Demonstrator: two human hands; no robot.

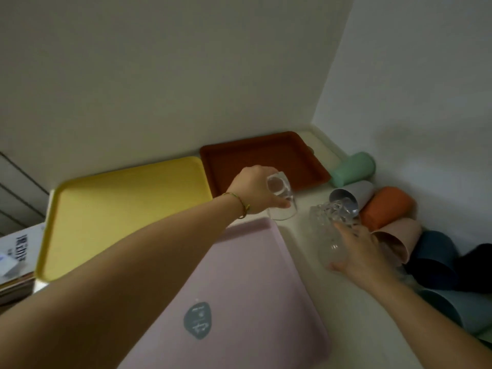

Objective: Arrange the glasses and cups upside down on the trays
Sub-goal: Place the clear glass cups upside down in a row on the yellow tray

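The left arm reaches forward across the pink tray [239, 288], a thin bracelet [241, 206] on its wrist. The left hand [255, 190] grips a smooth clear glass [281, 199] from the side, fingers curled round it. The glass is mouth down, just past the far corner of the pink tray, near where the yellow tray [119, 209] and brown tray [261, 161] meet. Whether its rim touches the surface I cannot tell.

The right hand [356, 251] comes in from the lower right, fingers and thumb wrapped round a patterned clear glass [327, 230]. This one is tilted over the white surface [300, 235], between the pink tray and the row of cups.

The surface sits in a corner of plain pale walls. The three trays lie flat on it, yellow and brown side by side against the back wall, pink nearest, with a grey sticker [198, 320]. A stack of books [16, 259] lies at the left edge.

Along the right wall, cups lie on their sides, close together: a green cup [354, 169], a grey cup [351, 193] with its mouth toward the camera, an orange cup [386, 206], a pink cup [396, 241], a dark blue cup [428, 257] and a light blue cup [458, 312].
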